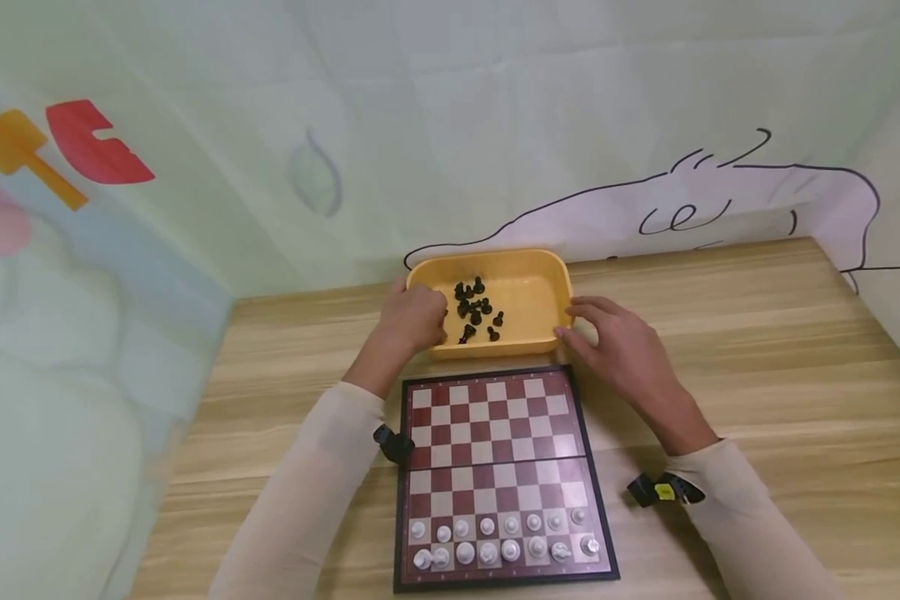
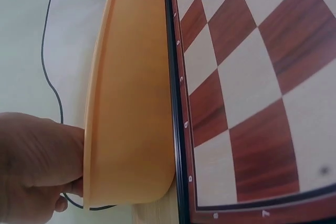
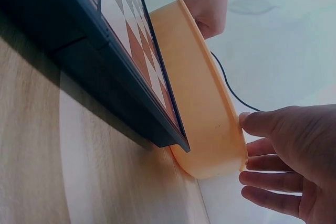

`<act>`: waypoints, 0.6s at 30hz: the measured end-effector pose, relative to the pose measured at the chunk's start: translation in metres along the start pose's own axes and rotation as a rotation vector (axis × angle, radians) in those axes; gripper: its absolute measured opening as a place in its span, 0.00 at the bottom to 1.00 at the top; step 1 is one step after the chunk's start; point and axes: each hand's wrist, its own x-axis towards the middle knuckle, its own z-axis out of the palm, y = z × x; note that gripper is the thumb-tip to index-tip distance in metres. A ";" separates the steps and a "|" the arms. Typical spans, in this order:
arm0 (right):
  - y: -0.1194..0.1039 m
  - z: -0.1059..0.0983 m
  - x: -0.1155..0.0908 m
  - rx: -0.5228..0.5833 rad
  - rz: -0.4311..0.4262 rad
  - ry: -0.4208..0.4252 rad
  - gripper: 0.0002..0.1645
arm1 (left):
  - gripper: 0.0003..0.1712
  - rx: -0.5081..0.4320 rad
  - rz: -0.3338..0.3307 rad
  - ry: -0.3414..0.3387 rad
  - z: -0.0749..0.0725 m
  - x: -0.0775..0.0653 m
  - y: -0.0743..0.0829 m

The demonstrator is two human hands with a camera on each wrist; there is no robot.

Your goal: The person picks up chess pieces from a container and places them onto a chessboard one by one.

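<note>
The yellow plastic tray [image 1: 528,292] stands against the back wall and holds several black chess pieces [image 1: 476,308]. My left hand [image 1: 414,317] reaches over its left end with fingers curled; the fingertips are hidden inside, and I cannot tell whether they hold a piece. At the tray's right end, my right hand [image 1: 618,346] touches the rim with thumb and fingertips, its fingers extended, as the right wrist view shows. In front of the tray lies a brown-and-cream chessboard [image 1: 489,433]. White chess pieces [image 1: 487,552] stand in two rows along its near side.
The chessboard's dark far edge [image 2: 176,103] is close to the tray's front wall. A wood-grain table [image 1: 757,350] extends to both sides. Behind rises a pale wall covering [image 1: 450,150] with printed drawings. A camera is strapped on each wrist.
</note>
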 end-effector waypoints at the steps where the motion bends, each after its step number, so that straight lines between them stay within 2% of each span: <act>1: 0.000 0.000 0.000 0.000 -0.001 0.000 0.28 | 0.12 0.013 -0.006 0.001 0.001 0.000 0.001; 10: -0.005 0.003 0.000 0.005 -0.008 -0.022 0.28 | 0.07 0.133 -0.055 -0.047 0.003 -0.003 0.005; 14: -0.006 0.005 0.001 -0.002 -0.009 -0.017 0.28 | 0.07 0.143 -0.064 -0.050 0.002 -0.003 0.005; 18: -0.005 0.006 0.000 -0.007 -0.005 -0.024 0.28 | 0.06 0.112 -0.052 -0.051 0.004 -0.003 0.006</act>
